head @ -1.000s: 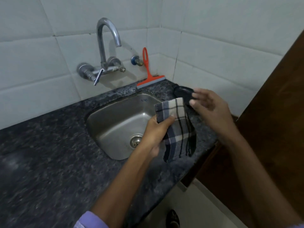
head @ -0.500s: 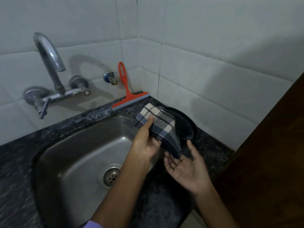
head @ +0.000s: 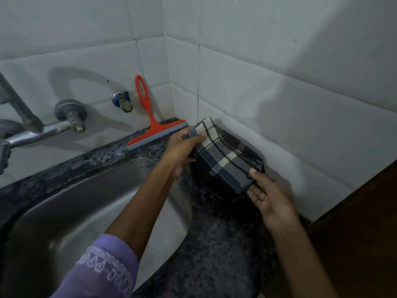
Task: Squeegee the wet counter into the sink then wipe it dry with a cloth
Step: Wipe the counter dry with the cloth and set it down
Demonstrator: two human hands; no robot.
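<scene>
White tiled walls (head: 268, 67) meeting in a corner, grey grout lines, dim light with soft shadows across the tiles. Metal tap (head: 40, 125) fixed to the left wall, small blue-grey valve (head: 122, 100) just beside it to the right. Dark speckled stone desk (head: 219, 250) below the tiles, steel sink (head: 71, 214) sunk into it at left, dark brown wooden panel (head: 363, 222) at the right edge.

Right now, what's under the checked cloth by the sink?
A round black dish-like object sits under the blue-and-cream checked cloth, its dark rim showing at the near edge. Whatever it holds is covered.
</scene>
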